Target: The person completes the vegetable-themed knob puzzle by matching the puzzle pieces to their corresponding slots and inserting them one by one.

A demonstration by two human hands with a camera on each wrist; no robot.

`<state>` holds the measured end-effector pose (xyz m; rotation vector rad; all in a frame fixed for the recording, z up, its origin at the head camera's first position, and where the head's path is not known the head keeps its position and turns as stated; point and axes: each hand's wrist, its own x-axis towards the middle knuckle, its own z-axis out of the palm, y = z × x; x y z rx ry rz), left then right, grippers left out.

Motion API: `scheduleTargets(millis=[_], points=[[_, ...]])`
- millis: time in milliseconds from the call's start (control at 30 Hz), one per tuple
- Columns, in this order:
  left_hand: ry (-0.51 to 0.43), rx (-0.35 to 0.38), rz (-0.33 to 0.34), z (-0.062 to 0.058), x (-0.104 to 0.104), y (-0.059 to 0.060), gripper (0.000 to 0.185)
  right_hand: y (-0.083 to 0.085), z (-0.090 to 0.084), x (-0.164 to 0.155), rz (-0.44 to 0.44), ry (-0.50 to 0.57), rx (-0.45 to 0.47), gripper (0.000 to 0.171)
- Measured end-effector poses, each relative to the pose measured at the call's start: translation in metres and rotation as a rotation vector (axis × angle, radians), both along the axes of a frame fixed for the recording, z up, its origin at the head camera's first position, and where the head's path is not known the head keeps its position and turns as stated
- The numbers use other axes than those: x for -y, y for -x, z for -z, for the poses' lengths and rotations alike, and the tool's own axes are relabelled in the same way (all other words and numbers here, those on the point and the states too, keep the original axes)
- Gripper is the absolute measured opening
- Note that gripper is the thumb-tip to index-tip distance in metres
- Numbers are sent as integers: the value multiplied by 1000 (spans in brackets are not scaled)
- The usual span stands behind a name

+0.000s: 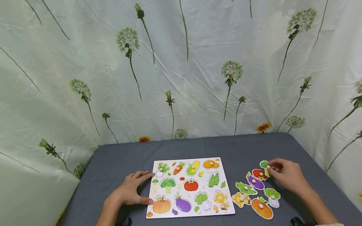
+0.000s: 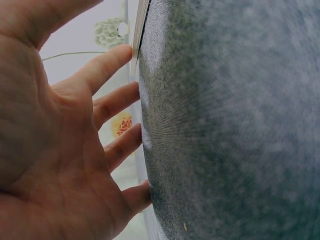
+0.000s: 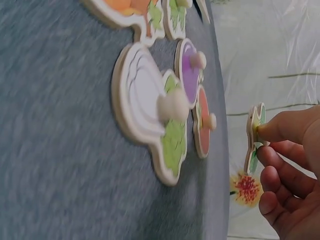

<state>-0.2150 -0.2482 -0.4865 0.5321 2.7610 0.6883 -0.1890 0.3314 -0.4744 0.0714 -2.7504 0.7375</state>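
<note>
A white vegetable puzzle board (image 1: 202,187) lies on the table. My left hand (image 1: 131,189) rests at its left side, fingers spread, with thumb and index finger touching the edge. On the right, my right hand (image 1: 287,175) pinches a green broccoli piece (image 1: 263,164) between thumb and index finger; in the right wrist view that broccoli piece (image 3: 249,142) stands upright, off the cloth. Below it lie a tomato piece (image 1: 259,174), an eggplant piece (image 1: 255,181), a pea pod piece (image 1: 246,188), a mushroom piece (image 1: 239,199), a pumpkin piece (image 1: 262,208) and a bok choy piece (image 1: 272,198).
Knobbed pieces, including a carrot (image 1: 178,168) and corn (image 1: 193,168), sit in the board's top row. Lower rows show printed pictures. A dark grey cloth (image 1: 183,148) covers the table; a dandelion-patterned curtain (image 1: 190,73) hangs behind and beside it.
</note>
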Motion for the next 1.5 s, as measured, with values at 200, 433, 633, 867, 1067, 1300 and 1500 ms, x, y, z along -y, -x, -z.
scheduleTargets(millis=[200,433,633,867,1067,1300,1500], points=[[7,1,-7,0,1,-1,104,4,-5,14,-25,32,-43,12],[8,-5,-2,0,2,1,104,12,-8,31,-55,80,-54,12],[11,-3,-6,0,0,1,104,18,-10,42,-82,96,-73,12],[6,5,-12,-2,-2,-1,104,24,-13,57,-112,108,-71,11],[2,5,-8,-4,-2,-2,104,29,-14,72,-132,126,-57,10],[-5,10,-4,-6,-2,-4,103,35,-14,92,-165,141,-39,9],[-13,13,-5,-7,-3,-6,102,38,-14,111,-211,148,-54,8]])
